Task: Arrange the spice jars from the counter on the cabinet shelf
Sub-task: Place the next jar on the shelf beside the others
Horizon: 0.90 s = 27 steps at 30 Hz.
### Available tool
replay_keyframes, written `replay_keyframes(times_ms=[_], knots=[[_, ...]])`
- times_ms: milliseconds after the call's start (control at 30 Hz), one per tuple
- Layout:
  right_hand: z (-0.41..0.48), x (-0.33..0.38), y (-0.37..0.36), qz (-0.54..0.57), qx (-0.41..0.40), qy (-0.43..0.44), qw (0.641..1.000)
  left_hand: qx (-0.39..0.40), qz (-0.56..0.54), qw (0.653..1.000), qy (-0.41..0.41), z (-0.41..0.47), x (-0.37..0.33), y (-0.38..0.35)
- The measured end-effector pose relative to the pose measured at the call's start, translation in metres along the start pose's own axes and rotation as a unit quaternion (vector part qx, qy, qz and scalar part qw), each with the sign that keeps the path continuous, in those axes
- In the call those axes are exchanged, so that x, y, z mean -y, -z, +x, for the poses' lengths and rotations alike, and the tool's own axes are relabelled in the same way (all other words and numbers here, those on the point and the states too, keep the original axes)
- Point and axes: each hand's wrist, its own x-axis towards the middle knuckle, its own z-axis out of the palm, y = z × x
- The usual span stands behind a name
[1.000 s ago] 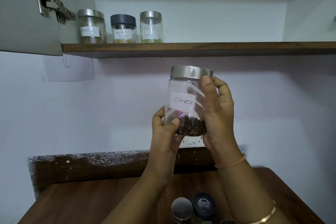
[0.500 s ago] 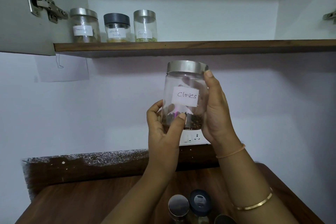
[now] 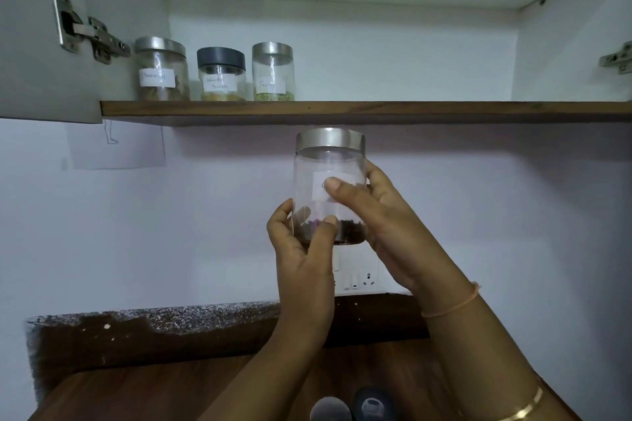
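Pale lilac painted wall (image 3: 513, 215), white paper sheet (image 3: 116, 150) taped far left, white switch-and-socket plate (image 3: 366, 275) centre, dark speckled stone upstand (image 3: 154, 325) below.

jar (image 3: 325, 164): clear, likely plastic | lid (image 3: 330, 139): brushed metal | shelf (image 3: 410, 108): wood

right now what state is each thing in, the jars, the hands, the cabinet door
held jar, lid on, upright, below the shelf, in both hands
left hand, grips the jar's base
right hand, grips the jar's middle, thumb across the front
left shelf jar, lidded, upright
black-lidded shelf jar, closed, upright
right shelf jar, lidded, upright
cabinet door, open
silver-lidded counter jar, lid on
dark-lidded counter jar, lid on
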Motion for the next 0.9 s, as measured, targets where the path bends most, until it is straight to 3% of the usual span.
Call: replay_keyframes(times_ms=[267, 433, 533, 633, 700, 767, 900], knots=[[0.048, 0.041, 0.004, -0.043, -0.029, 0.059, 0.997, 0.008, 0.074, 0.99, -0.116, 0.042, -0.02, -0.021], [0.089, 0.076, 0.012, -0.048, -0.063, 0.111, 0.991, -0.006, 0.155, 0.964, -0.216, 0.085, -0.034, -0.026], [0.113, 0.093, 0.019, -0.088, -0.101, 0.15, 0.98, -0.025, 0.303, 0.909, -0.285, 0.121, -0.041, -0.023], [0.138, 0.102, 0.026, -0.111, -0.118, 0.156, 0.974, -0.014, 0.58, 0.769, -0.268, 0.158, -0.037, -0.021], [0.152, 0.103, 0.028, -0.122, -0.121, 0.155, 0.973, -0.008, 0.675, 0.689, -0.264, 0.174, -0.032, -0.018], [0.163, 0.1, 0.029, -0.142, -0.118, 0.16, 0.97, -0.008, 0.694, 0.657, -0.296, 0.184, -0.029, -0.013], [0.184, 0.09, 0.029, -0.177, -0.118, 0.172, 0.962, -0.03, 0.646, 0.657, -0.387, 0.192, -0.029, -0.004]])
